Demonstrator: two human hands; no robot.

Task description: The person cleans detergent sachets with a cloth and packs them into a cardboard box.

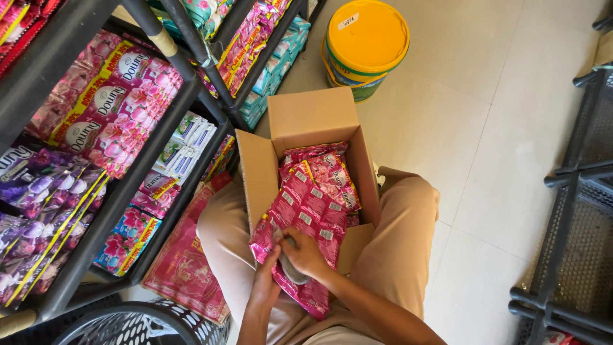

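An open cardboard box [313,118] sits on the floor between my knees, filled with pink sachet packs [322,176]. A strip of the pink sachets [306,220] hangs out of the box over my lap. My left hand [267,271] grips the strip's near edge from the left. My right hand [305,254] lies on top of the strip with its fingers curled round it. Something grey shows under my right palm; I cannot tell what it is.
A dark metal shelf rack [137,169] at the left holds pink and purple sachet packs. A yellow lidded bucket [365,45] stands behind the box. A black wire basket [128,322] is at the bottom left, another dark rack [575,211] at the right. White tiled floor.
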